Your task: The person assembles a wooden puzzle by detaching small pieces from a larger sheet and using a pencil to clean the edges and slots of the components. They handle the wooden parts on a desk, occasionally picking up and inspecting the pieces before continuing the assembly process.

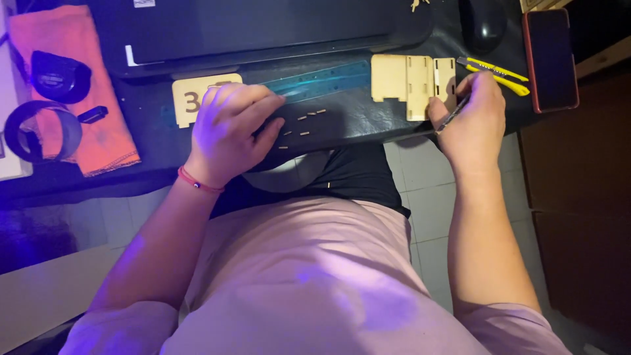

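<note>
2 hands work: left hand point(227, 131) flat, grip empty, beside tan plaque point(197, 95); right hand point(470, 121) grips dark tool point(452, 116).

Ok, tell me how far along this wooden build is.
Done: a slotted wooden panel assembly lies joined on the desk. In hand: the right hand holds a thin dark tool beside it; the left hand rests on the ruler. Left: small loose pegs remain unfitted.
</note>
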